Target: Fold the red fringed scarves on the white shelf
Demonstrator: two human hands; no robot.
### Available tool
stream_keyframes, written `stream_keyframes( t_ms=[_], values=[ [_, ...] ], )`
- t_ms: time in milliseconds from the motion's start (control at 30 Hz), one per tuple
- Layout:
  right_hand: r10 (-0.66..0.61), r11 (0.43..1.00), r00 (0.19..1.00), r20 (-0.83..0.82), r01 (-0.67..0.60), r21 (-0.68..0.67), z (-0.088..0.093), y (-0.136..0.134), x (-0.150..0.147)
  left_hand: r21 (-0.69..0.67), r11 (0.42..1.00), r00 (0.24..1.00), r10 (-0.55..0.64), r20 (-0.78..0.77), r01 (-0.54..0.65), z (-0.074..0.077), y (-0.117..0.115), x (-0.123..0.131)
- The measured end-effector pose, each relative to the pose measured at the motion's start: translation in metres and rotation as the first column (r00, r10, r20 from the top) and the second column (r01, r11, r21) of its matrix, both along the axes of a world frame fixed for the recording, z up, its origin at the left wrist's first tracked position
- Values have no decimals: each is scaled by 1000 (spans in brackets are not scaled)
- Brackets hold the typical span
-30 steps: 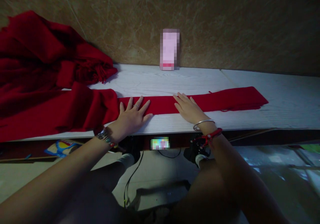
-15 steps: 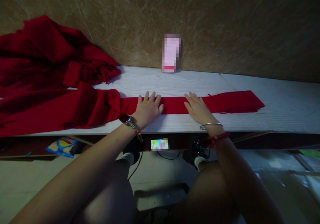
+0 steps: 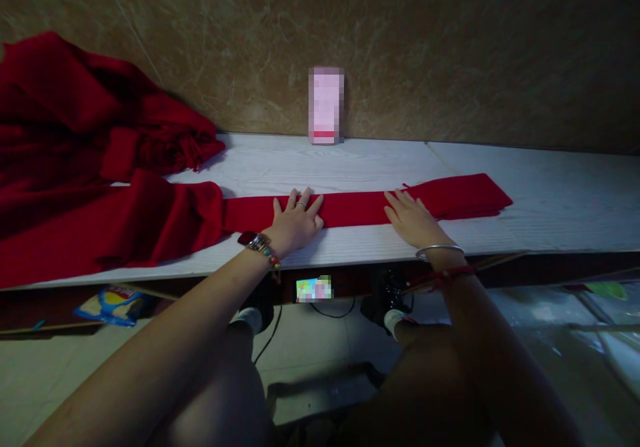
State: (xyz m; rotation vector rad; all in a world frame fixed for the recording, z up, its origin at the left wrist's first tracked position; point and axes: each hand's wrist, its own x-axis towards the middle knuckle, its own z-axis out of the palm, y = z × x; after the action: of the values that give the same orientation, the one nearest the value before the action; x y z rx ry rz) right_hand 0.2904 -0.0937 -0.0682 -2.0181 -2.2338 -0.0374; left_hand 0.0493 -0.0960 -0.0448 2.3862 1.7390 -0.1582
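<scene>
A long folded strip of red cloth (image 3: 357, 208) lies along the white wood-grain table, its layered end toward the right. My left hand (image 3: 295, 220) rests on the strip left of centre, fingers spread flat. Farther right, my right hand (image 3: 410, 217) lies on the same strip with its fingers stretched out. Leftward the strip runs under or into a looser, rumpled part of red cloth (image 3: 160, 217). Behind that is a heaped pile of red fabric (image 3: 75, 100) with fringe at its right end.
A pink blurred box-like thing (image 3: 326, 106) stands against the brown marbled wall (image 3: 425, 47). The white table (image 3: 565, 194) is narrow. Below its front edge are a snack bag (image 3: 113, 304), a lit phone-like screen (image 3: 307, 289) and a dark cable.
My right hand has slid to the right along the cloth, widening the gap between my hands. My left hand stays on the strip. The whole view has shifted slightly.
</scene>
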Motion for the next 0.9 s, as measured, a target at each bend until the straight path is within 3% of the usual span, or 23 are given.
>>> stream_keyframes(
  t_ms=[233, 367, 467, 600, 733, 800, 900],
  values=[
    [-185, 958, 981, 59, 167, 234, 1, -10, 58, 4, 1000, 1000, 23, -3, -23, 2, -1, 5],
    [-339, 891, 941, -11, 325, 316, 9, -22, 72, 16, 1000, 1000, 20, 3, -20, 2, -2, 4],
    [-366, 848, 927, -80, 367, 382, 14, -28, 72, 31, 999, 1000, 11, 9, -12, 0, -2, 3],
    [-234, 892, 964, -127, 264, 366, 15, -27, 49, 55, 998, 1000, 0, 17, -1, 0, -2, 4],
    [50, 965, 993, -104, -21, 260, 11, -23, 4, 88, 996, 999, -33, 13, 31, -1, 0, 7],
    [168, 967, 982, -83, -148, 208, 9, -22, -18, 99, 994, 999, -47, 12, 46, -2, 0, 7],
    [250, 957, 966, -72, -235, 172, 8, -20, -42, 98, 993, 998, -60, 18, 58, -5, 0, 7]
  ],
)
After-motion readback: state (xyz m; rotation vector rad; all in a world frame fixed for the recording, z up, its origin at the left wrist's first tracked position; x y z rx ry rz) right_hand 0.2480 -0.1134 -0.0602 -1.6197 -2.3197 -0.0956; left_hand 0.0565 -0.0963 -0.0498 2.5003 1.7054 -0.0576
